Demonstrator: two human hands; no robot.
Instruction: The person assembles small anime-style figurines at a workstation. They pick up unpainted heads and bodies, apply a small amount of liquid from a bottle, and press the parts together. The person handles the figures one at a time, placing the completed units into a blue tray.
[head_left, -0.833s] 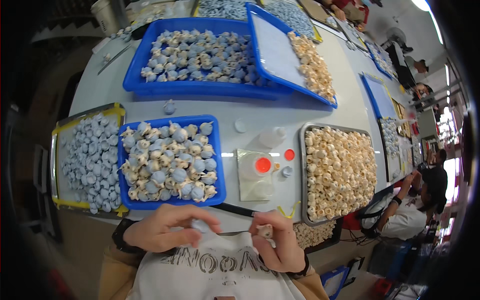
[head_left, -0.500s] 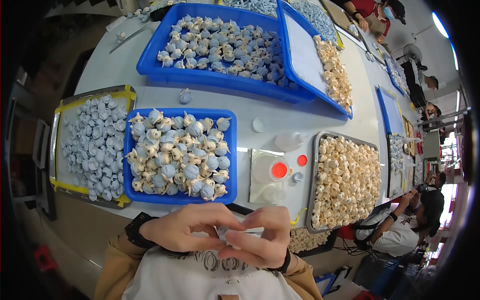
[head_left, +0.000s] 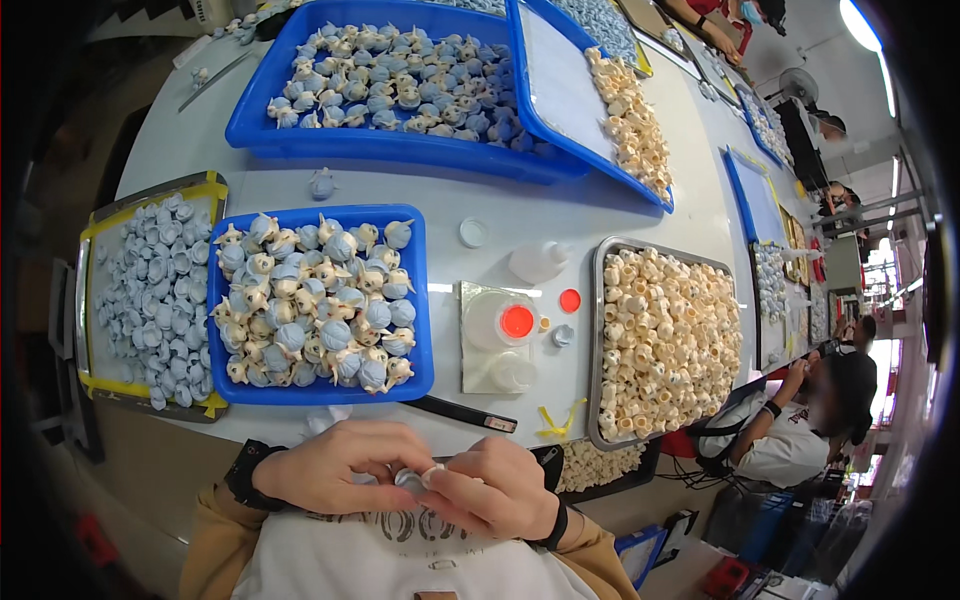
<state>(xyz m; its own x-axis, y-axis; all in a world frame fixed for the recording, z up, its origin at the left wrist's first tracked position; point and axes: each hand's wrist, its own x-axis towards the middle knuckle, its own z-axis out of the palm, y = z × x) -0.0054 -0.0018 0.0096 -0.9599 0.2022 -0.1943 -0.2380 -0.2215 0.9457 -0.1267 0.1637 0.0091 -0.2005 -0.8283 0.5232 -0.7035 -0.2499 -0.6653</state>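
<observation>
Close to my body, my left hand [head_left: 340, 465] holds a small pale blue-grey cup-shaped piece [head_left: 409, 481] between thumb and fingers. My right hand [head_left: 505, 490] presses against it from the other side, its fingers closed on a small whitish bit [head_left: 432, 475] whose kind I cannot make out. Both hands are over my lap, just off the table's near edge. Beyond my left hand lies a blue tray [head_left: 426, 300] heaped with cream figure heads in blue caps. Left of it, a yellow-edged tray [head_left: 84, 300] holds loose pale blue caps.
A metal tray [head_left: 597, 350] of hollow cream pieces stands at right. Between the trays are a jar with red contents [head_left: 516, 321], a white bottle [head_left: 540, 262] and a red lid [head_left: 570, 300]. A large blue bin [head_left: 400, 165] stands behind. Co-workers sit at far right.
The view has shifted, so the table's things appear further left. My hands stay together around the small piece, and my right fingers have drawn in closer on it.
</observation>
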